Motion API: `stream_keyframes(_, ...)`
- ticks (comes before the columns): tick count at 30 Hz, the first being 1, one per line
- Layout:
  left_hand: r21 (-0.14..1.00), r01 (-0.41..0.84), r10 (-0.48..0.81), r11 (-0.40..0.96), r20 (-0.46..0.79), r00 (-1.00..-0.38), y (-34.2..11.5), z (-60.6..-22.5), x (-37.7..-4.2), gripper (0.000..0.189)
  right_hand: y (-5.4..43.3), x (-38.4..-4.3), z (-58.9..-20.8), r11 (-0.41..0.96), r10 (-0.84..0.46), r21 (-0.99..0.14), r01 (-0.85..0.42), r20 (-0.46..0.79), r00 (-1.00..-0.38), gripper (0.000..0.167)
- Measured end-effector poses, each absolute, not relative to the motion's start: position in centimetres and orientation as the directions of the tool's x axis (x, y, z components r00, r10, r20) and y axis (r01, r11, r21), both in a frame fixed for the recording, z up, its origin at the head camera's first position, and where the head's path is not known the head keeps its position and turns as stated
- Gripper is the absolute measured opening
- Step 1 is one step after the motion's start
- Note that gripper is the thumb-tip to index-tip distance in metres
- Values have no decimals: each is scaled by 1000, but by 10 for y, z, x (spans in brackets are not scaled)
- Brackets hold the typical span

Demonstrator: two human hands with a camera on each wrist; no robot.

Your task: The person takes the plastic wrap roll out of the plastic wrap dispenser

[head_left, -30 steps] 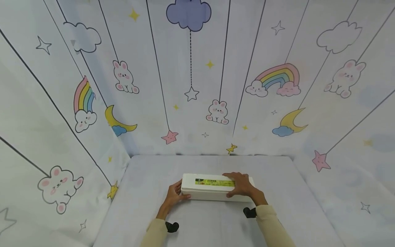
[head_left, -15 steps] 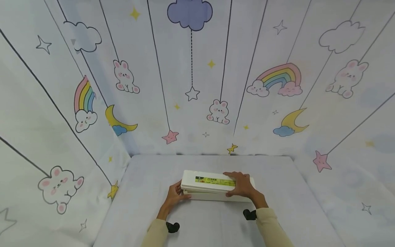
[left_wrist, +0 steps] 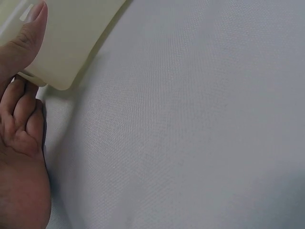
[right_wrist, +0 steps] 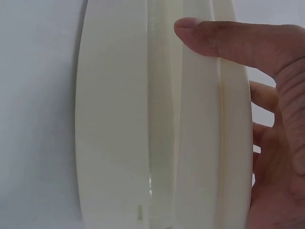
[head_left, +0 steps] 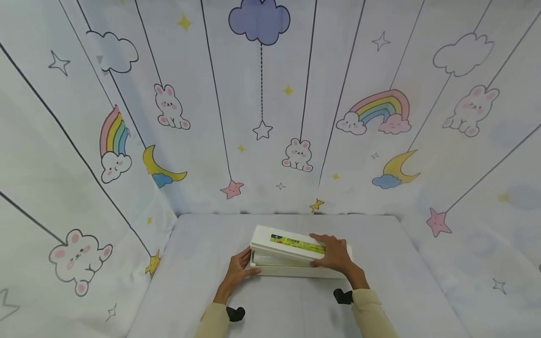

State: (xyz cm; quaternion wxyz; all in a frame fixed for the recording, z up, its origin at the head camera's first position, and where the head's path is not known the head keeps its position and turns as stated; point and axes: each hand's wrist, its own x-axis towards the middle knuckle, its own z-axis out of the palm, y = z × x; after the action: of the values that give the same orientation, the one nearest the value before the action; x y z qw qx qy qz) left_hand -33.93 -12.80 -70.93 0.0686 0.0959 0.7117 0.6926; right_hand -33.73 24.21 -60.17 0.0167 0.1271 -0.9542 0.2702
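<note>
A long white box (head_left: 296, 271) lies on the table, with its white lid (head_left: 263, 238) tilted, the left end up and the right end down on the box. A yellow-green label (head_left: 291, 242) runs along the lid's top. My left hand (head_left: 236, 272) grips the box's left end, its thumb (left_wrist: 29, 40) on the front wall in the left wrist view. My right hand (head_left: 336, 256) holds the lid across its width near the right end, thumb on the near edge and fingers over the far side. In the right wrist view a gap shows between lid (right_wrist: 205, 124) and box wall (right_wrist: 112, 119).
A white cloth covers the table (head_left: 203, 234). Fabric walls (head_left: 262, 188) printed with rabbits, stars and rainbows close in the back and both sides. A dark wrist strap piece (head_left: 235, 314) sits by the left sleeve and another (head_left: 343, 296) by the right.
The lid lay flat on the box a second ago. Its left end has risen and swung back, uncovering part of the box's inside. Both hands have stayed nearly in place.
</note>
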Motion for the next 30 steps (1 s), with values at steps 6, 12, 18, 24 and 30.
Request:
stream_keyframes(6,995,102,247,22,93,-965,-131,-708,-339,97,243,-335,-598,837,-175,-511,-195,87,-981,96)
stream_keyframes(12,993,119,267,2,114,-957,-132,-717,-340,98,246,-331,-595,847,-131,-503,-170,111,-985,97)
stream_keyframes(18,995,98,253,-23,101,-962,-132,-728,-346,103,248,-327,-595,847,-91,-511,-148,134,-987,102)
stream_keyframes(24,995,94,246,-28,98,-964,-132,-729,-346,103,249,-324,-594,830,-62,-542,-130,142,-988,99)
stream_keyframes(30,995,79,239,-61,92,-967,-132,-729,-345,104,251,-321,-596,831,-58,-540,-133,155,-986,98)
